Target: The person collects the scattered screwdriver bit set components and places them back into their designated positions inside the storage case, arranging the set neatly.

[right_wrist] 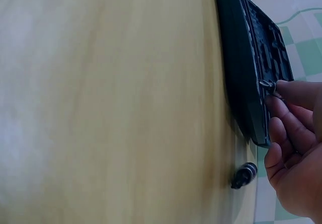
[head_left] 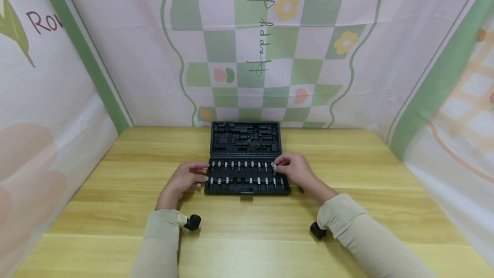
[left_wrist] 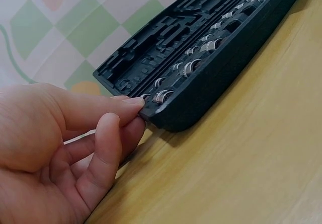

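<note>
A black tool case [head_left: 247,192] lies open on the table, with two rows of silver bit sockets [head_left: 239,165] in its near half. At the case's left end, my left hand [head_left: 184,180] holds the edge; the left wrist view shows the thumb [left_wrist: 132,103] at the corner and the other fingers lower at the side. My right hand [head_left: 299,170] is over the right end of the back row. Between its thumb and fingertips it pinches a bit socket [right_wrist: 267,85] with a dark tip. Whether that socket sits in its slot cannot be told.
Another bit socket [right_wrist: 245,175] lies loose on the table [head_left: 247,235] beside the case's right end, partly hidden by my right hand in the head view. The raised lid [head_left: 245,138] has moulded recesses. A printed cloth [head_left: 254,46] hangs behind the table.
</note>
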The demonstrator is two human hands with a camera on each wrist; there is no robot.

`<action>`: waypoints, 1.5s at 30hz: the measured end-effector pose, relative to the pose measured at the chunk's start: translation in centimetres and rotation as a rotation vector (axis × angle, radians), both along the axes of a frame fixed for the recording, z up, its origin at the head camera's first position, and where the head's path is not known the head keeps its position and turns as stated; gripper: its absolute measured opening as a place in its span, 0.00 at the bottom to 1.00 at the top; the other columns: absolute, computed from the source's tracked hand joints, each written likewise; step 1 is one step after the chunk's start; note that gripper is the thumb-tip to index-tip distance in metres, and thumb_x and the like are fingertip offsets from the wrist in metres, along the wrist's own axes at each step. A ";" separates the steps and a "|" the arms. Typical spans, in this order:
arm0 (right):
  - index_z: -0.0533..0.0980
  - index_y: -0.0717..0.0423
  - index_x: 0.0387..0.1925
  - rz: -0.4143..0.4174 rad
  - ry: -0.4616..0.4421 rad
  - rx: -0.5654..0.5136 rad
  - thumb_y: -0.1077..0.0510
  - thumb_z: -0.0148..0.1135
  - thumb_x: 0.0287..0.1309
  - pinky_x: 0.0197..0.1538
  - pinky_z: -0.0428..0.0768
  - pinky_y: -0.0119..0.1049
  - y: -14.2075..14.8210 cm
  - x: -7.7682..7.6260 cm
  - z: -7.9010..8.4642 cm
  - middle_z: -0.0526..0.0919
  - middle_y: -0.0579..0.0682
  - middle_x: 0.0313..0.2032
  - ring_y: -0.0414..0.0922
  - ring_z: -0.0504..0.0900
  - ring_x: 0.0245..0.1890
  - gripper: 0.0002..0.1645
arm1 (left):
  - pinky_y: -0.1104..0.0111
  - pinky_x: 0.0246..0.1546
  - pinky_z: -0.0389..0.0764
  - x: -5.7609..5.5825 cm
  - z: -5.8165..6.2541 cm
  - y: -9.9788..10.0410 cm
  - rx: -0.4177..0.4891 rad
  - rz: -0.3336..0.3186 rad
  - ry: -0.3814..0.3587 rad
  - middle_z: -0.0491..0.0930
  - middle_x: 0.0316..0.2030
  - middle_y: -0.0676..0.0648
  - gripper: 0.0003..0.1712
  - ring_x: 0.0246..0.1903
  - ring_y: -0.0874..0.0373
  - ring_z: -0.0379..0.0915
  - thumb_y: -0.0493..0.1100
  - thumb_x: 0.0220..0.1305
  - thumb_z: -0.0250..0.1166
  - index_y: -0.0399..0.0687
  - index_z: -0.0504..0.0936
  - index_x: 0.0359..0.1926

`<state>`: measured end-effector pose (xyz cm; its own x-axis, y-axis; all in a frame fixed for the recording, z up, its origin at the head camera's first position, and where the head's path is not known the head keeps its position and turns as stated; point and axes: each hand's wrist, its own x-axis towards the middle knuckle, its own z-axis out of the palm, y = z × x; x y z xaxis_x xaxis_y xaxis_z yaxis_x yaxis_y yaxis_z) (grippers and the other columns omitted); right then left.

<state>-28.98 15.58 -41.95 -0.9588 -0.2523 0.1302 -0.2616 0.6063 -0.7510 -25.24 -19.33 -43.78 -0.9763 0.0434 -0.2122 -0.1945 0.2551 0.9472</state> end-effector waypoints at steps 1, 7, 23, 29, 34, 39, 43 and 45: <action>0.82 0.63 0.33 0.003 0.005 -0.001 0.66 0.69 0.53 0.38 0.79 0.39 -0.1 0.0 -0.1 0.84 0.49 0.29 0.45 0.81 0.32 0.05 | 0.65 0.32 0.80 0.0 0.0 0.0 0.001 -0.001 -0.001 0.78 0.49 0.42 0.25 0.37 0.54 0.79 0.29 0.59 0.67 0.45 0.80 0.59; 0.83 0.61 0.34 0.003 -0.021 -0.005 0.65 0.69 0.55 0.37 0.80 0.40 -0.6 0.4 -0.1 0.84 0.49 0.29 0.45 0.81 0.32 0.04 | 0.65 0.31 0.80 0.2 0.2 0.1 0.013 -0.007 -0.013 0.77 0.49 0.41 0.25 0.36 0.54 0.78 0.29 0.60 0.66 0.44 0.79 0.60; 0.82 0.61 0.32 0.019 -0.020 -0.026 0.65 0.70 0.54 0.37 0.80 0.39 -1.8 0.6 0.0 0.83 0.49 0.29 0.45 0.80 0.32 0.03 | 0.66 0.31 0.80 0.2 0.4 0.0 0.009 -0.011 -0.016 0.77 0.51 0.40 0.26 0.36 0.54 0.78 0.29 0.61 0.65 0.43 0.78 0.61; 0.83 0.61 0.31 0.025 -0.010 -0.032 0.65 0.70 0.54 0.36 0.79 0.38 -2.4 0.7 0.0 0.83 0.48 0.29 0.44 0.80 0.32 0.03 | 0.66 0.30 0.80 0.3 0.4 -0.1 0.010 -0.012 -0.014 0.76 0.50 0.40 0.25 0.35 0.54 0.78 0.29 0.61 0.66 0.42 0.78 0.60; 0.83 0.62 0.30 0.026 -0.009 -0.030 0.65 0.70 0.53 0.34 0.78 0.37 -3.1 0.9 0.0 0.82 0.47 0.27 0.43 0.79 0.29 0.03 | 0.66 0.31 0.80 0.2 0.3 0.0 0.010 -0.009 -0.018 0.77 0.50 0.41 0.26 0.35 0.54 0.78 0.29 0.60 0.66 0.43 0.78 0.60; 0.83 0.61 0.30 0.037 -0.025 -0.024 0.65 0.70 0.53 0.34 0.78 0.36 -3.6 1.0 0.2 0.83 0.47 0.27 0.42 0.79 0.29 0.03 | 0.66 0.31 0.80 0.2 0.3 0.1 0.009 -0.011 -0.018 0.77 0.50 0.41 0.26 0.35 0.54 0.78 0.29 0.60 0.66 0.43 0.78 0.60; 0.83 0.61 0.30 0.041 -0.040 -0.043 0.65 0.71 0.53 0.34 0.78 0.36 -4.0 1.1 0.3 0.83 0.46 0.28 0.42 0.79 0.30 0.03 | 0.66 0.31 0.80 0.2 0.4 0.1 0.007 -0.015 -0.014 0.77 0.50 0.40 0.26 0.35 0.54 0.78 0.29 0.60 0.66 0.43 0.78 0.60; 0.83 0.60 0.30 0.046 -0.042 -0.054 0.65 0.71 0.53 0.34 0.79 0.36 -4.2 1.2 0.2 0.83 0.46 0.28 0.42 0.79 0.29 0.02 | 0.66 0.31 0.80 0.2 0.4 0.1 0.005 -0.016 -0.013 0.77 0.51 0.40 0.26 0.35 0.54 0.78 0.29 0.60 0.66 0.43 0.78 0.60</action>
<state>-27.79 11.42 -41.74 -0.9512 -0.2902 0.1049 -0.2561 0.5527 -0.7930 -25.01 -19.24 -43.40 -0.9725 0.0598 -0.2250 -0.2032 0.2533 0.9458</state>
